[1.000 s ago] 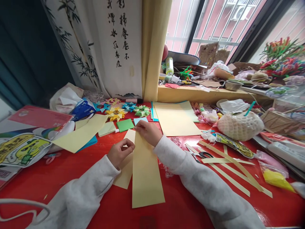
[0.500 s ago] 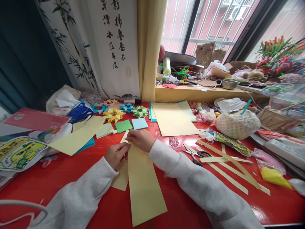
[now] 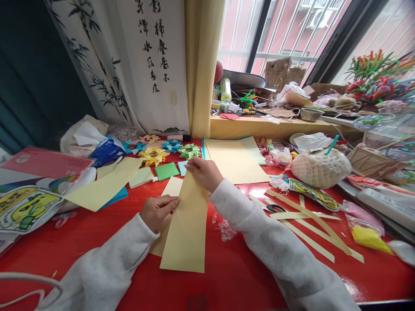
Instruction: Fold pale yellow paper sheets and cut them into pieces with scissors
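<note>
My right hand (image 3: pixel 205 173) pinches the top end of a wide pale yellow paper strip (image 3: pixel 188 233), whose lower end hangs toward me over the red table. Behind it lies a second pale yellow paper strip (image 3: pixel 172 185), partly covered by the first one and by my left hand (image 3: pixel 159 211). The fingers of my left hand are closed at the left edge of the front strip; which of the two sheets they grip is partly hidden. Just beyond my hands sit a stack of green paper squares (image 3: pixel 166 171) and a light blue stack (image 3: pixel 182 168), half hidden by my right hand.
Narrow cut paper strips (image 3: pixel 311 224) and scissors (image 3: pixel 275 208) lie to the right. Large cream sheets (image 3: pixel 236 160) are at the back, beside folded paper stars (image 3: pixel 153 156). More yellow paper (image 3: pixel 106 185) lies left. A netted round fruit with a straw (image 3: pixel 320 168) stands back right.
My right hand has moved right and away from me, drawing the front strip apart from the one behind and swinging its lower end left. My left hand has stayed nearly in place.
</note>
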Motion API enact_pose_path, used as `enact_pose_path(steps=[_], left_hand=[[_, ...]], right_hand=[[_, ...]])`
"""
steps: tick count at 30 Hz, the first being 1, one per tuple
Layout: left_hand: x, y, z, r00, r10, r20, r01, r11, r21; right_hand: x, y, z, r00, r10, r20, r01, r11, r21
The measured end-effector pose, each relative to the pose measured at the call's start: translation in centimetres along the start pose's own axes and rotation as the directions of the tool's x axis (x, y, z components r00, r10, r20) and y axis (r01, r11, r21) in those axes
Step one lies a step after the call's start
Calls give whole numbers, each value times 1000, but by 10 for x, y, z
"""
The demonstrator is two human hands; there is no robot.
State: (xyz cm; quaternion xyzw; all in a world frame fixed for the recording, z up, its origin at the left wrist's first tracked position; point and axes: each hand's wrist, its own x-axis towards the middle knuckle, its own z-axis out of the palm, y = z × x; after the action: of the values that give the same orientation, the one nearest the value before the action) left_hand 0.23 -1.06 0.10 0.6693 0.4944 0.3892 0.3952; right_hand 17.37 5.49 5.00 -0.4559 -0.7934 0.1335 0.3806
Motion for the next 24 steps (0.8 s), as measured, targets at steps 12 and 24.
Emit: enact_pose_path(steps=[12,24], left_hand=[[0,0,1,995,66,76,-69,997,38],[-2,0,4,979,178,101,-192,971,142]], right_hand=[[10,26,-33,981,86,-173,-81,996,36],[16,52,-61,932,77,-353,-76,997,18]])
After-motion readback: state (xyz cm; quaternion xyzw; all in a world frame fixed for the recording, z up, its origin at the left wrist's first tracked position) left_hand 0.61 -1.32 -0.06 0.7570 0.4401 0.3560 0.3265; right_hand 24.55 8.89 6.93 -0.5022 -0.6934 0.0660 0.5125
